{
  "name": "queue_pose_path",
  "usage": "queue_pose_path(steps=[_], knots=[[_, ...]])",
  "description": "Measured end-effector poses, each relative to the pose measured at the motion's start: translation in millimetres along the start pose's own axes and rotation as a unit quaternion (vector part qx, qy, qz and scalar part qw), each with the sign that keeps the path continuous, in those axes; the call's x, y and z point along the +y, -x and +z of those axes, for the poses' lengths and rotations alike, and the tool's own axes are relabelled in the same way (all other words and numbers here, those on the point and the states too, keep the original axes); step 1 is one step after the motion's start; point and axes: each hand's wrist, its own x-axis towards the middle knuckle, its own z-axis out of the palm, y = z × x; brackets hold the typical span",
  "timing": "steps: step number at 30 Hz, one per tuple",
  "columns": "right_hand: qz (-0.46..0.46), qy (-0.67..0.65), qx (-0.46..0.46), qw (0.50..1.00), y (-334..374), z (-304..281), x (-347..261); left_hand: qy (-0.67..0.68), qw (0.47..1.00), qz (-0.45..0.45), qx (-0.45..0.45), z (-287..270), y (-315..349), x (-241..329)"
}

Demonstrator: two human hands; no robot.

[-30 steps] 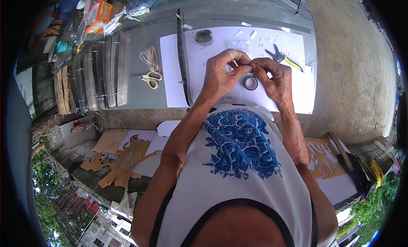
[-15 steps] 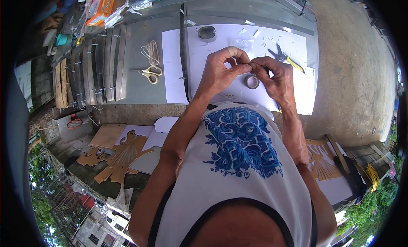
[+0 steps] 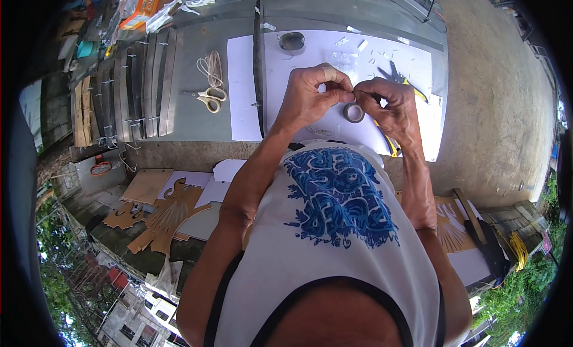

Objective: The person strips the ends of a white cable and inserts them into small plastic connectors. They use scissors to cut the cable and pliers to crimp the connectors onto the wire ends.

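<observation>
My left hand (image 3: 314, 95) and my right hand (image 3: 391, 110) meet fingertip to fingertip over a white sheet (image 3: 240, 90). Each hand is closed in a pinch, thumb against finger. Whatever lies between the fingertips is too small to make out. A roll of dark tape (image 3: 346, 113) lies on the sheet just below them. To the left, a long dark strip (image 3: 258, 72) lies across the sheet. Beyond my right hand are pliers (image 3: 394, 72), partly hidden by it. A yellow-and-black tool (image 3: 391, 143) shows beside my right wrist.
Scissors (image 3: 210, 98) and a bundle of cord (image 3: 209, 67) lie left of the sheet. Several dark strips (image 3: 147, 87) are lined up farther left. Sunglasses-like dark lens piece (image 3: 291, 43) and white scraps (image 3: 363, 45) lie beyond my hands. Cut brown panels (image 3: 173, 206) rest behind the table edge.
My right hand has shifted slightly right, and the fingertips have drawn a little apart. The yellow-and-black tool beside my right wrist shows more. The whole view has shifted slightly.
</observation>
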Motion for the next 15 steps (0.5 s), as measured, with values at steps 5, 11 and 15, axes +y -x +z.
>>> queue_pose_path(steps=[5,11,15], knots=[[0.031,-0.037,-0.026,0.998,-4,1,0,-0.004,1.0,0.007,-0.011,-6,0,3],[0.123,-0.118,-0.012,0.985,2,9,12,-0.071,0.996,0.047,-0.027,-7,-2,2],[0.166,-0.191,-0.019,0.967,4,11,24,-0.086,0.994,0.053,-0.037,-1,-4,-5]])
